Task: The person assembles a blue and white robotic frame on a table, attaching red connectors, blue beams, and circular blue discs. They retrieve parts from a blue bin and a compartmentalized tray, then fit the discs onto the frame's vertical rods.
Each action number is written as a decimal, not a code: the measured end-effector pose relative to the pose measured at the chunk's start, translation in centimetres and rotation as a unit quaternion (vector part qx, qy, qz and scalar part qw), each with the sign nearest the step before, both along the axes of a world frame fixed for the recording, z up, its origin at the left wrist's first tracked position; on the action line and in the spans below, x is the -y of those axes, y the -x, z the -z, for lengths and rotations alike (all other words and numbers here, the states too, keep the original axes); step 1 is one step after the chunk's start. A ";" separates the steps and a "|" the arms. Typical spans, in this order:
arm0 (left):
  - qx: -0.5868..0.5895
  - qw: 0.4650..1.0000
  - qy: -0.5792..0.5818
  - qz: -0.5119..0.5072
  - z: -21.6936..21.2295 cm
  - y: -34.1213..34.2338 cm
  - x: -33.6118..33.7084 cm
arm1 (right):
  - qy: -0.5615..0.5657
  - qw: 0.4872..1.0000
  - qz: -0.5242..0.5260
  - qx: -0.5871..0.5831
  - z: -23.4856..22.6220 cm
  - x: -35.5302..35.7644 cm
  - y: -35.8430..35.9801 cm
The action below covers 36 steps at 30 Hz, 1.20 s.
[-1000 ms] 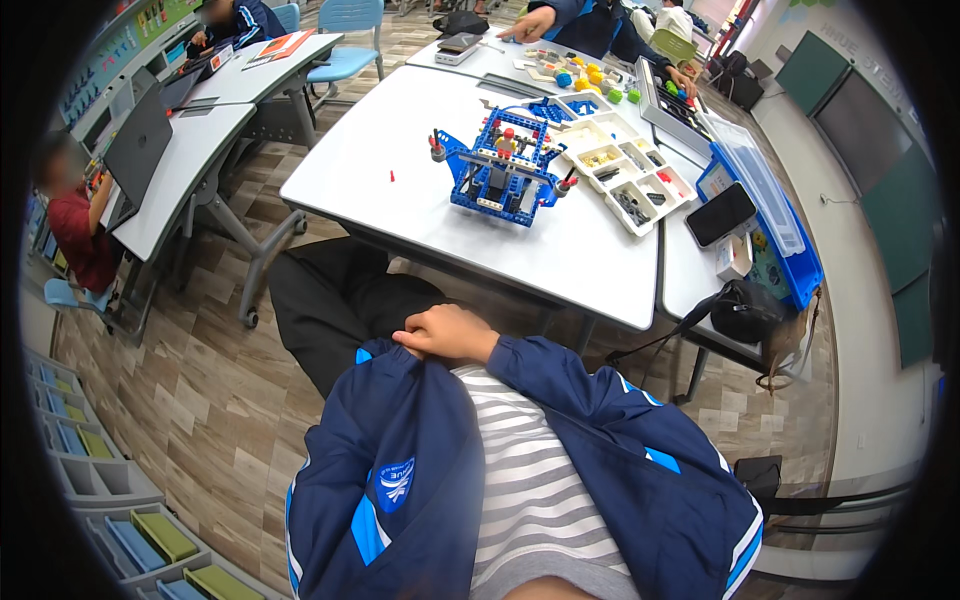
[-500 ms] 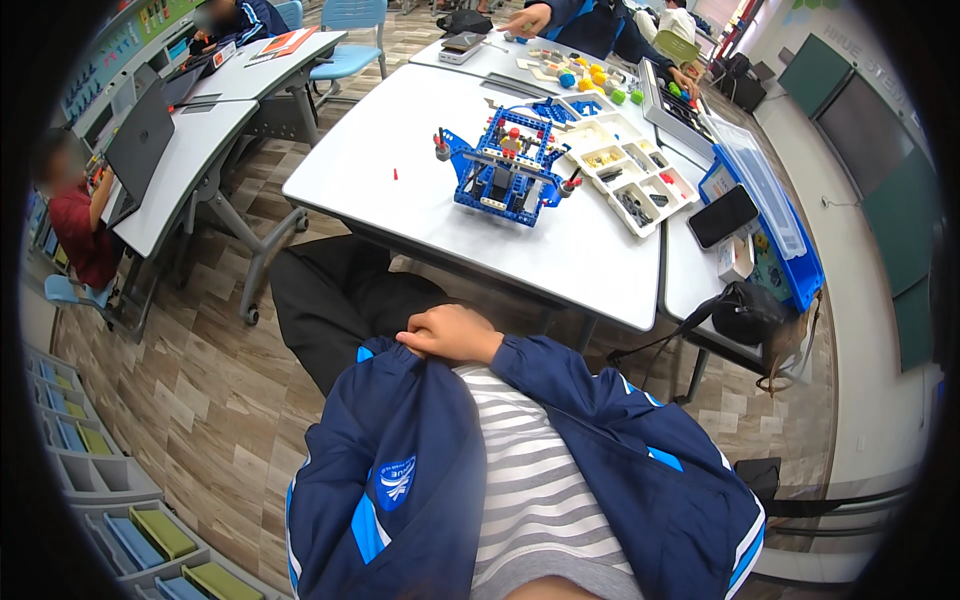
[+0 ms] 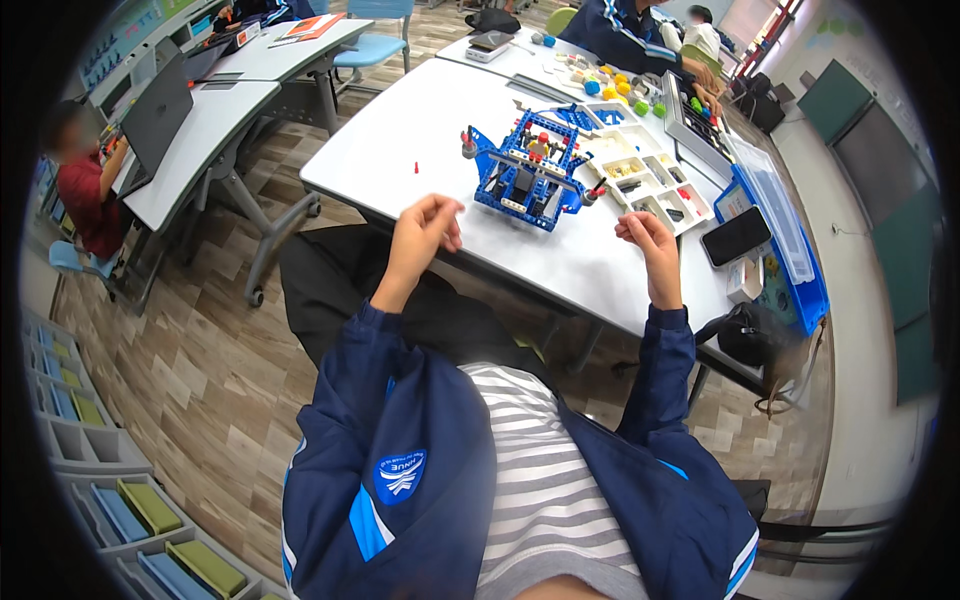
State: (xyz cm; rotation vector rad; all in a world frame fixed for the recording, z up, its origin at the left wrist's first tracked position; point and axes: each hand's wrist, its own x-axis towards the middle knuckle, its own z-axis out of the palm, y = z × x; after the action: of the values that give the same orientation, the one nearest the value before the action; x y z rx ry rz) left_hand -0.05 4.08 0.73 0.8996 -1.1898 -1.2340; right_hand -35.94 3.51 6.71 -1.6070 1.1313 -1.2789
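A blue building-brick model stands on the white table, with a small red-and-yellow figure seated in its frame and dark pegs at its sides. My left hand is raised over the table's near edge, left of the model. Its fingers are loosely bent and hold nothing visible. To the model's right, my right hand hangs near the parts tray with half-curled fingers, also holding nothing visible. Neither hand touches the model. A tiny red piece lies on the table beyond my left hand.
A white sorting tray with small parts lies right of the model. Further right are a black phone, a small white box and a blue bin. Across the table, a person's hand reaches into another tray.
My hands were clasped together on my lap. They have come apart and risen to the table's near edge, one on either side of the model. The view has shifted slightly.
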 end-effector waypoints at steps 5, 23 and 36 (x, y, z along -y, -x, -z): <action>0.112 0.953 0.128 -0.251 -1.5 2.5 6.8 | -0.053 0.998 0.028 -0.019 4.5 3.5 -1.6; 0.007 0.987 -0.011 -0.160 -0.3 2.9 10.1 | 0.166 0.964 0.105 -0.180 5.8 2.7 -7.4; 0.176 0.928 0.199 -0.261 1.3 8.0 -4.9 | 0.190 0.955 0.113 -0.196 6.2 -2.8 -11.2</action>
State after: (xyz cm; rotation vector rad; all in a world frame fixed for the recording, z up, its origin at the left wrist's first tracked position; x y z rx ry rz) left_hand -8.04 9.01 -0.56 1.0606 -1.3044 -0.3885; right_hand -24.79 6.33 0.54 -2.1368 1.4049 -1.4278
